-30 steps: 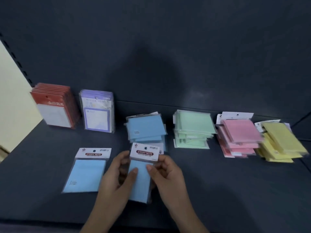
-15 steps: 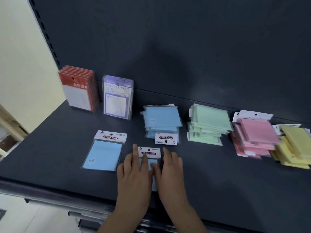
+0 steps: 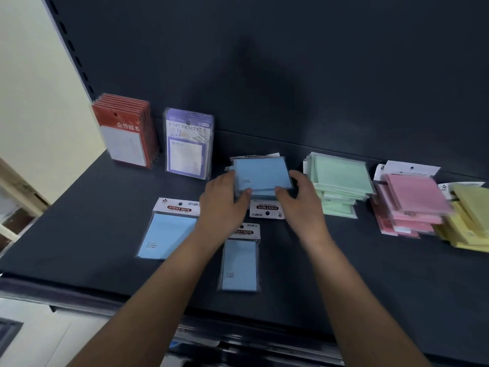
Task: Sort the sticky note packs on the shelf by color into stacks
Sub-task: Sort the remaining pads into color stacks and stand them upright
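Blue sort in hand. Left hand point(image 3: 222, 198) and right hand point(image 3: 300, 201) clasped the blue stack point(image 3: 262, 176) from either side, each grip curled round its edges. In front of the blue stack lay a narrow blue pack point(image 3: 239, 263), long axis front-to-back, header toward it. A wider blue pack point(image 3: 169, 234) lay front-left, likewise. Next, probably: square the stack and add both.

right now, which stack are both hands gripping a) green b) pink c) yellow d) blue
d: the left hand and the right hand curl round opposite sides of the blue stack, thumbs on its near edge.
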Demonstrator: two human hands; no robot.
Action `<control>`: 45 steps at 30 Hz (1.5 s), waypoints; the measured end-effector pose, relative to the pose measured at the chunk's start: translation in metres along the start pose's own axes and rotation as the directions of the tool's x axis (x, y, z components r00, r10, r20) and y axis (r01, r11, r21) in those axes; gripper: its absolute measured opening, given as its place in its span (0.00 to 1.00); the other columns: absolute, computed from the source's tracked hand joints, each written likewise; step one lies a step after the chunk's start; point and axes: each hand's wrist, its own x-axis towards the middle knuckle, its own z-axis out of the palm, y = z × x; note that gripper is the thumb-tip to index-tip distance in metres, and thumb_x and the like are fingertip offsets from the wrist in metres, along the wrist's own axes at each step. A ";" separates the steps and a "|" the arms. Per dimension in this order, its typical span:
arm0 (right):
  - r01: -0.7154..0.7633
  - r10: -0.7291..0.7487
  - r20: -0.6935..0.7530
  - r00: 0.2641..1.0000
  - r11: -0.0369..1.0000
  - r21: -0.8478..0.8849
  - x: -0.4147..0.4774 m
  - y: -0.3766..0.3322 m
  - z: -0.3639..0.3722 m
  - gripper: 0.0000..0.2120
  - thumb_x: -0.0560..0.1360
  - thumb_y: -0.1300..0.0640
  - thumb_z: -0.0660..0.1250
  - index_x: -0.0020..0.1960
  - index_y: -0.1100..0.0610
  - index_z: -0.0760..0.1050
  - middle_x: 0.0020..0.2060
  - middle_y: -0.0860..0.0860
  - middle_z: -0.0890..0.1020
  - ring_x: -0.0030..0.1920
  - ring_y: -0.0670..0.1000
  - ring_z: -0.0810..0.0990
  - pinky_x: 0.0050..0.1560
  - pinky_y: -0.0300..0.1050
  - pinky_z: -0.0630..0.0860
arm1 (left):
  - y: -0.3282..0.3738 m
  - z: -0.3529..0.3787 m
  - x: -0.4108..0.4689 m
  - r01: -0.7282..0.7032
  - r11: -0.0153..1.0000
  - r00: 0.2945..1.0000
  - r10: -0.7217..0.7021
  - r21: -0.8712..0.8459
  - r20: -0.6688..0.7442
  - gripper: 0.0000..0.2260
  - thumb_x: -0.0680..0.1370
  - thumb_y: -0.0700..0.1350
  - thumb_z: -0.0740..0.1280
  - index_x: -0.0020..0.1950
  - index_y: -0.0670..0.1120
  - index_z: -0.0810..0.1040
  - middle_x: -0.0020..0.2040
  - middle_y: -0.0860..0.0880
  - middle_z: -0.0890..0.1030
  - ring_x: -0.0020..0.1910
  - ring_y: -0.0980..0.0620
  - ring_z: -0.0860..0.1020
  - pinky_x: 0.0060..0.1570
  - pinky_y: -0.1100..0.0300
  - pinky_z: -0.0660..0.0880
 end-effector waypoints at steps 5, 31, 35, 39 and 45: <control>-0.069 0.072 -0.023 0.997 0.991 0.117 0.007 -0.003 0.007 0.17 0.77 0.60 0.63 0.66 0.58 0.71 0.63 0.53 0.75 0.64 0.51 0.72 0.67 0.47 0.68 | 0.007 0.009 0.010 0.044 0.979 0.995 -0.060 -0.198 -0.078 0.12 0.78 0.44 0.64 0.59 0.41 0.75 0.58 0.48 0.77 0.55 0.50 0.75 0.57 0.57 0.71; -0.093 0.085 -0.041 0.996 0.806 -0.585 -0.095 0.070 -0.082 0.19 0.75 0.60 0.63 0.66 0.54 0.70 0.63 0.51 0.69 0.60 0.52 0.65 0.62 0.43 0.62 | 0.030 0.066 -0.089 -0.308 0.937 0.922 0.251 0.163 0.296 0.23 0.77 0.51 0.63 0.71 0.51 0.63 0.77 0.52 0.43 0.71 0.55 0.50 0.69 0.62 0.48; 0.049 -0.043 0.029 0.999 0.961 -0.270 -0.079 0.045 -0.060 0.14 0.75 0.65 0.63 0.59 0.55 0.76 0.52 0.47 0.77 0.54 0.48 0.74 0.51 0.28 0.66 | 0.023 0.040 -0.057 -0.185 0.982 0.982 0.186 0.033 -0.038 0.21 0.73 0.44 0.69 0.65 0.45 0.71 0.74 0.46 0.60 0.72 0.48 0.55 0.68 0.57 0.52; -0.015 0.009 0.115 0.993 0.999 0.050 -0.046 0.015 -0.025 0.18 0.77 0.62 0.62 0.66 0.53 0.70 0.58 0.48 0.78 0.56 0.44 0.76 0.55 0.28 0.69 | 0.009 0.025 -0.019 -0.014 0.982 1.000 0.017 0.187 -0.017 0.29 0.76 0.50 0.65 0.73 0.43 0.59 0.75 0.44 0.57 0.75 0.45 0.50 0.72 0.51 0.50; -0.084 0.077 0.081 0.994 0.993 0.080 -0.017 0.001 0.008 0.21 0.76 0.63 0.62 0.69 0.57 0.68 0.66 0.50 0.73 0.66 0.48 0.70 0.66 0.40 0.66 | -0.001 0.024 -0.006 0.012 0.997 1.000 -0.014 0.074 0.024 0.27 0.75 0.47 0.66 0.72 0.45 0.61 0.75 0.46 0.59 0.75 0.46 0.50 0.72 0.49 0.51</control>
